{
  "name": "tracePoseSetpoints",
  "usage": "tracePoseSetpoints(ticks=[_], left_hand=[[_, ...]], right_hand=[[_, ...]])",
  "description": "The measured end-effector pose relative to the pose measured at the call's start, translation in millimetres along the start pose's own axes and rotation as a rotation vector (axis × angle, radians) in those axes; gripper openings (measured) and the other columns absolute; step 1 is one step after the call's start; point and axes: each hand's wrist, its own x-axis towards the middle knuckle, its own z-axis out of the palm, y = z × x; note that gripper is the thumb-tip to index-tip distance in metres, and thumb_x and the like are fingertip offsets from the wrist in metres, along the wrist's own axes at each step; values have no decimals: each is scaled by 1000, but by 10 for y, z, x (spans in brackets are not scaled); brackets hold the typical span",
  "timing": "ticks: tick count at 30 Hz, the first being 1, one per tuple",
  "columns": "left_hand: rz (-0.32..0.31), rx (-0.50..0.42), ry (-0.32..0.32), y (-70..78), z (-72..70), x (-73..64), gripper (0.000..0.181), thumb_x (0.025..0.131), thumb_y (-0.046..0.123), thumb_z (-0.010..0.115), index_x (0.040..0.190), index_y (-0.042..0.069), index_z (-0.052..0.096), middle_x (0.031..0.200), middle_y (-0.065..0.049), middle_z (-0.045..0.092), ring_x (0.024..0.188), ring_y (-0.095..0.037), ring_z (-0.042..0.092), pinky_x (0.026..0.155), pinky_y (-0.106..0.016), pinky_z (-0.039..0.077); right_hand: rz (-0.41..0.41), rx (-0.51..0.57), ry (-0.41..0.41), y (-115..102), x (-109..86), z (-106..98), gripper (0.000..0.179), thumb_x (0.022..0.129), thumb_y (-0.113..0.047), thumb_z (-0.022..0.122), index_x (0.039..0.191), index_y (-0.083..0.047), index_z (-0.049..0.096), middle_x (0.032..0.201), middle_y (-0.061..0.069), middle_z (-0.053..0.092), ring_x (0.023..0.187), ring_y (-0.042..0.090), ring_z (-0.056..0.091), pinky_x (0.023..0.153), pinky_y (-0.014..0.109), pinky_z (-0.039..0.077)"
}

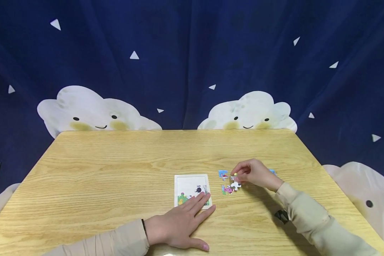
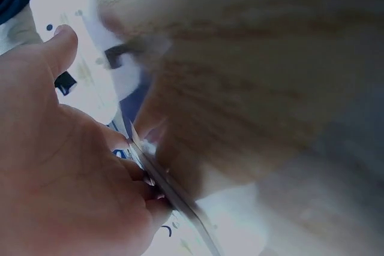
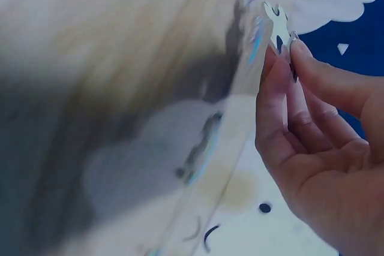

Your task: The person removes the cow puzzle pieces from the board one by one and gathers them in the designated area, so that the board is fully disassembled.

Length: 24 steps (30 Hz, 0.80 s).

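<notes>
Wood-grain table (image 1: 115,160), count 1, ran back to a navy curtain (image 1: 166,28) on the far side. Curtain print in head view: 4 pale clouds (image 1: 92,113) (2 beyond the far edge, 1 cut off at left, 1 at right) and 10 white triangles (image 1: 134,55).

On the table: 1 white puzzle tray (image 1: 175,185), near side, about mid-width. Far left of it showed plain white; fitted pieces (image 1: 181,200) sat along the near and right parts. Couldn't count those, fingers blocked the view.

Left hand (image 1: 182,225): fingers straight and spread over the tray's near right part, gripping nothing. Right hand (image 1: 254,174): right of the tray, thumb and fingers pinching 1 puzzle piece (image 3: 276,27) beside the loose pieces (image 1: 226,189).

Loose ones: at least 3 visible. 1 blue and red, farther; 1 pink and green, nearer; 1 blue, right of the right hand. Exact total unclear, right hand in the way.

Also 2 beige sleeves (image 1: 96,243), 1 black fitting (image 1: 281,216) under the right forearm.
</notes>
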Motion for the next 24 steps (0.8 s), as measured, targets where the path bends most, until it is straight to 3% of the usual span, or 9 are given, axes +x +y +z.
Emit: tracePoseSetpoints(ticks=[5, 14, 21, 24], left_hand=[[2, -6, 1, 3, 6, -2, 92, 92, 73, 36, 158, 13, 15, 163, -17, 2, 149, -30, 2, 118, -39, 18], [10, 2, 19, 5, 27, -12, 92, 92, 72, 36, 158, 12, 15, 163, -17, 3, 149, -30, 4, 117, -39, 19], [5, -20, 13, 3, 9, -13, 91, 92, 72, 37, 159, 13, 15, 163, -16, 1, 149, -30, 2, 117, -39, 19], [3, -39, 7, 0, -1, -15, 91, 93, 71, 38, 159, 13, 15, 163, -17, 0, 149, -30, 2, 117, -40, 20]], right_hand=[[35, 12, 34, 156, -109, -82, 11, 85, 3, 73, 94, 6, 68, 74, 8, 68, 67, 17, 66, 61, 30, 57], [52, -21, 42, 304, -222, -202, 9, 84, 5, 73, 90, 6, 67, 72, 8, 67, 64, 17, 64, 57, 29, 55], [-10, -262, 125, 346, -292, -176, 11, 79, -3, 81, 84, -3, 71, 71, -3, 63, 62, 7, 54, 54, 22, 45], [-33, -314, 154, 359, -313, -152, 15, 76, -5, 83, 82, -6, 69, 71, -5, 61, 63, 6, 53, 55, 22, 45]])
